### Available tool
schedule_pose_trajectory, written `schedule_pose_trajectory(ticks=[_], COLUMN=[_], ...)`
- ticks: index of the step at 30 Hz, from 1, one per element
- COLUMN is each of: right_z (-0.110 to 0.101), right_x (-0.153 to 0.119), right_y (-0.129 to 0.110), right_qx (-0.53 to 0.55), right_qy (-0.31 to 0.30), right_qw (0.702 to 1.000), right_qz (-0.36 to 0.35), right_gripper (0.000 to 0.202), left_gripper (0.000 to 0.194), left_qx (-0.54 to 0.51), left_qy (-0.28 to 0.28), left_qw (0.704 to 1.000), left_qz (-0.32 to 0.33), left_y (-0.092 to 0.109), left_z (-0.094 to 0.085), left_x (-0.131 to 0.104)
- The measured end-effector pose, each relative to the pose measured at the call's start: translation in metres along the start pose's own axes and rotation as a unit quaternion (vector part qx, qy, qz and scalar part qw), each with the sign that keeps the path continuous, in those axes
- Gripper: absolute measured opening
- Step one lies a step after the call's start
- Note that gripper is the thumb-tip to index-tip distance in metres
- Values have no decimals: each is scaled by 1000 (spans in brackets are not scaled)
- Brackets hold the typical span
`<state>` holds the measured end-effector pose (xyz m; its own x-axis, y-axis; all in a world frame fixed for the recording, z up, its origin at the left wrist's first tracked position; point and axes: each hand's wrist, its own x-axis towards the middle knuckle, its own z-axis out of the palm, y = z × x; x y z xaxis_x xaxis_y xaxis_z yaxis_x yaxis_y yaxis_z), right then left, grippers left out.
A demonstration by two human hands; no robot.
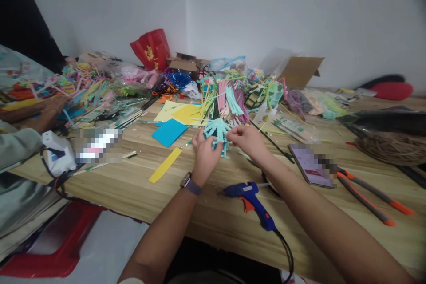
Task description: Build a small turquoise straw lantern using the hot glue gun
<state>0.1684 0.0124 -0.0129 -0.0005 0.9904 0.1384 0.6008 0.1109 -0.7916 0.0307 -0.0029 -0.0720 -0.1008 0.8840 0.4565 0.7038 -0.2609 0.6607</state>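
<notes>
A light turquoise fuzzy piece (218,128) with several strands spreading from its top stands at the middle of the wooden table. My left hand (207,148) is closed on its left and near side, with a watch on the wrist. On the right side my right hand (244,138) pinches at the ends of its strands; the fingertips are too small to tell exactly what they hold. Behind the piece are bundles of pink, mint and purple stems (229,100). A blue glue gun (248,193) lies between my forearms.
Blue paper (169,132), yellow paper (188,114) and a yellow strip (165,165) lie to the left. At right are a phone (309,166) and orange-grey pliers (369,193). Another person's hand (53,108) is at far left. Boxes and craft materials line the wall.
</notes>
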Motion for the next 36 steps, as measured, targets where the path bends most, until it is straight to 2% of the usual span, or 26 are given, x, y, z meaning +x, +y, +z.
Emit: schedule_pose_trajectory(ticks=[8, 14, 18, 20, 23, 28, 36], right_z=[9, 15, 20, 22, 26, 28, 26], right_x=[-1, -5, -4, -3, -3, -4, -13], right_y=[-1, 5, 10, 12, 14, 16, 19], right_qx=[-23, -16, 79, 144, 203, 234, 224], right_qy=[32, 91, 50, 18, 2, -11, 2], right_qw=[999, 991, 992, 987, 977, 971, 973], right_qz=[-18, -92, -80, -65, -58, -48, -51], right_gripper=[14, 11, 19, 24, 29, 33, 34], left_gripper=[16, 13, 18, 20, 21, 17, 18], left_qx=[-1, -4, -6, -3, -2, 2, -14], left_qy=[-3, 0, 3, 7, 13, 2, -24], left_qw=[1000, 1000, 1000, 1000, 1000, 1000, 1000], left_qz=[-10, -8, -17, -18, -21, -7, -11], left_y=[-3, -1, 0, 0, -1, 1, 9], left_z=[2, 1, 0, 1, 2, 0, -6], left_x=[1, 1, 1, 2, 2, 3, 0])
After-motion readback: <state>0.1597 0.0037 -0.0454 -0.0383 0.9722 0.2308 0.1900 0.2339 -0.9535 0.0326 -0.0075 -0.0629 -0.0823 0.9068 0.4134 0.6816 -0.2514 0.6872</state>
